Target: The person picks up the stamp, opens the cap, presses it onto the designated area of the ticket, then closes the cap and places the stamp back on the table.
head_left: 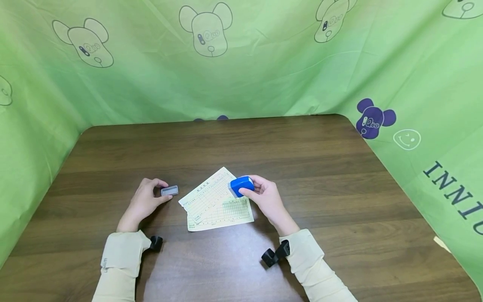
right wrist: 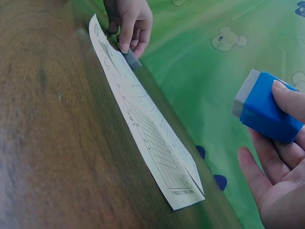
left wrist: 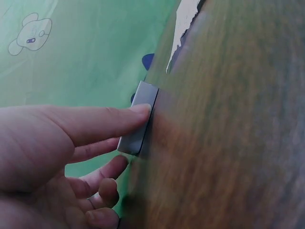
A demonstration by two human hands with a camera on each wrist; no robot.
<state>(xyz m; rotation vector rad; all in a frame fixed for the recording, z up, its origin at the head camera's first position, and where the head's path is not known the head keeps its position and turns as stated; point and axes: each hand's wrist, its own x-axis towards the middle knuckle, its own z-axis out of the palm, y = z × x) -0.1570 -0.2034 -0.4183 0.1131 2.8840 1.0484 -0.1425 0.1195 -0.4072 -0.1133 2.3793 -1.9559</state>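
My left hand (head_left: 142,203) pinches a small grey rectangular cap (head_left: 170,191) between thumb and fingers, down at the tabletop. The left wrist view shows the thumb lying along the side of the cap (left wrist: 132,140). To the right, my right hand (head_left: 271,201) grips a blue stamp (head_left: 241,184) above the right edge of the papers. Its pale grey end points left in the right wrist view of the stamp (right wrist: 267,112). Two printed paper slips overlap between the hands: an upper tilted slip (head_left: 207,191) and a lower slip (head_left: 234,214) with a green grid.
All of this is on a brown wooden table (head_left: 302,159). A green cloth (head_left: 264,75) with printed bear heads hangs behind and beside it. Black wrist cameras, such as the one at the right cuff (head_left: 275,253), stick out inward from both sleeves.
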